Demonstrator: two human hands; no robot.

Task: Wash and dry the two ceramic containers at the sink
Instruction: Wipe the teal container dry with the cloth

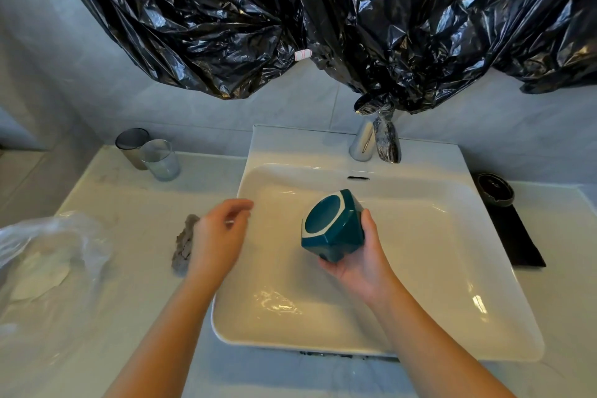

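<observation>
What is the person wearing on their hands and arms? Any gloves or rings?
Nothing at all. The left hand and the right hand have no gloves, and I can see no rings. The left forearm and the right forearm are bare all the way to the picture's bottom edge: no sleeves, watch or bracelets in view.

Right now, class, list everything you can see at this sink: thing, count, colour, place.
Ceramic container: one, teal, over the sink.
Sink: one, white, centre.
Faucet: one, chrome, behind the basin.
Plastic sheeting: one drape, black, hanging above.
Tumblers: two, clear and smoky, back left.
Cloth: one, grey, left of sink.
Plastic bag: one, clear, far left.
Dish: one, dark, back right.
Mat: one, black, right of sink.
Left hand: one, empty, fingers relaxed, sink's left edge.
Right hand: one, gripping the container.
</observation>
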